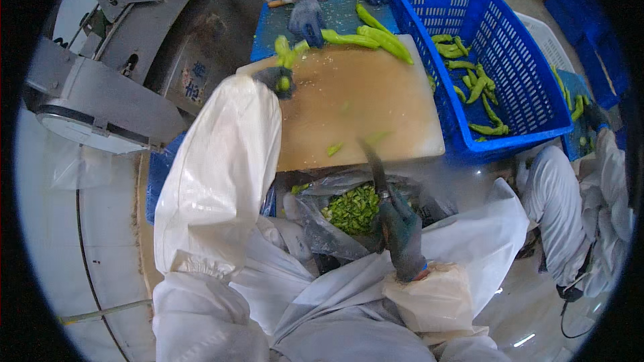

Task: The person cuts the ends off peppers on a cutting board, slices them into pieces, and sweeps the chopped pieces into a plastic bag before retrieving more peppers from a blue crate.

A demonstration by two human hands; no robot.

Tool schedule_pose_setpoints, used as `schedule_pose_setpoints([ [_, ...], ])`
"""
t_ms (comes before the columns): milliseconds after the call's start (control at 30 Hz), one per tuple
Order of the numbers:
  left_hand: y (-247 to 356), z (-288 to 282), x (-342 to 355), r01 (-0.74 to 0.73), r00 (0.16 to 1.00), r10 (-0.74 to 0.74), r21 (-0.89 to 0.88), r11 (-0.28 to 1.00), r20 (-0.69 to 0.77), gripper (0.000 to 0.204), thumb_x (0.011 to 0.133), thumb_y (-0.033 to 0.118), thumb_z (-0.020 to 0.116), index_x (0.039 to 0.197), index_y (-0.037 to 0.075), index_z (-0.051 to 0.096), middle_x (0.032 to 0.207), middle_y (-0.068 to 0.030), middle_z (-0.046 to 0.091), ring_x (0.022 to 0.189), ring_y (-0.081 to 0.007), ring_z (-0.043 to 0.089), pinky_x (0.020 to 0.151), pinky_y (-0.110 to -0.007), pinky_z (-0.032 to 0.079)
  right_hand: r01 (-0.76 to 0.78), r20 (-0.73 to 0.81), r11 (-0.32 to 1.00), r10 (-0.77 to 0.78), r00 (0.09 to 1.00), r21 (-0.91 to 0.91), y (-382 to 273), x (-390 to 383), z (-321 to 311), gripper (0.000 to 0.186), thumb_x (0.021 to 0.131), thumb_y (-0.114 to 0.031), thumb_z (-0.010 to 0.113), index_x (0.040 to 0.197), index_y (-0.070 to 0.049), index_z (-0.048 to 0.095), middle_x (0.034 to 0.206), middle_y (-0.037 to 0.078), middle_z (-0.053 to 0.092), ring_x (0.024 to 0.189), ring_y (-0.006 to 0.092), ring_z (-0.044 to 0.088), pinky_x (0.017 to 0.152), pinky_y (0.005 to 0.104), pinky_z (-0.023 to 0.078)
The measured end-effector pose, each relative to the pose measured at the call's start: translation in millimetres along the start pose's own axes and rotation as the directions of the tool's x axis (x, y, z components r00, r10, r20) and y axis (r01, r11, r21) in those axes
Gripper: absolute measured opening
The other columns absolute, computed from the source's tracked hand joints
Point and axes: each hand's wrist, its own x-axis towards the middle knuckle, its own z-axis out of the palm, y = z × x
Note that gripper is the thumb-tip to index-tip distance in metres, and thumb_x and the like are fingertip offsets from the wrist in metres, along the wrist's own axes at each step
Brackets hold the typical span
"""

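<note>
My left hand [274, 79], in a dark glove, is closed round green peppers [284, 55] at the left edge of the wooden-coloured cutting board [362, 104]. In my right hand [401, 231], also gloved, is a knife [376, 169] whose blurred blade points up at the board's near edge. Small green pepper pieces [334, 149] lie on the board near that edge. Below it, a clear plastic bag [315, 228] holds a heap of chopped green pepper [352, 211], partly hidden behind my right hand. Several whole long peppers [389, 43] lie across the far edge of the board.
Opposite, a co-worker's gloved hands [307, 19] rest over a blue-green board [335, 10]. A blue crate [463, 147] with several peppers stands against the board's right side. Metal machinery [107, 94] is at left. Another person [563, 208] works at far right.
</note>
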Motion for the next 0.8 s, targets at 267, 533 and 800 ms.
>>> schedule_pose_setpoints([
  [267, 40.3, -13.5, 94.5, -0.128, 0.98, 0.137, 0.071, 0.989, -0.148, 0.037, 0.077, 0.022, 0.068, 0.109, 0.007, 0.056, 0.093, -0.013, 0.062, 0.081, -0.0242, 0.061, 0.07, -0.035, 0.048, 0.036, 0.022, 0.999, -0.037, 0.999, 0.015, 3.7, 11.4, 2.5, 0.036, 0.094, -0.023, 0.049, 0.124, -0.003, 0.052, 0.06, 0.001, 0.048, 0.043, 0.0077, 0.041, 0.036, 0.0241, 0.031],
  [533, 49.8, 99.8, 154.6, -0.266, 0.854, 0.484, 0.636, 0.724, -0.194, 0.051, 0.078, 0.026, 0.069, 0.123, 0.008, 0.052, 0.113, -0.0155, 0.059, 0.101, -0.0275, 0.057, 0.089, -0.037, 0.046, -0.067, 0.004, 0.993, 0.067, 0.998, 0.096, 8.2, 17.5, -20.6, 0.04, 0.095, -0.023, 0.046, 0.129, -0.001, 0.045, 0.057, 0.003, 0.048, 0.037, 0.0094, 0.04, 0.035, 0.0239, 0.031],
  [800, -2.6, 173.9, 202.3, -0.628, 0.772, 0.634, -0.092, 0.773, 0.054, 0.057, 0.078, 0.047, 0.063, 0.121, 0.011, 0.055, 0.146, -0.0231, 0.022, 0.13, -0.0423, 0.03, 0.106, -0.044, 0.03, 0.095, 0.055, 0.995, -0.095, 0.994, -0.003, 2.4, 4.6, 0.8, 0.041, 0.094, -0.02, 0.051, 0.129, 0.001, 0.046, 0.076, 0.004, 0.057, 0.054, 0.0078, 0.048, 0.046, 0.0232, 0.039],
])
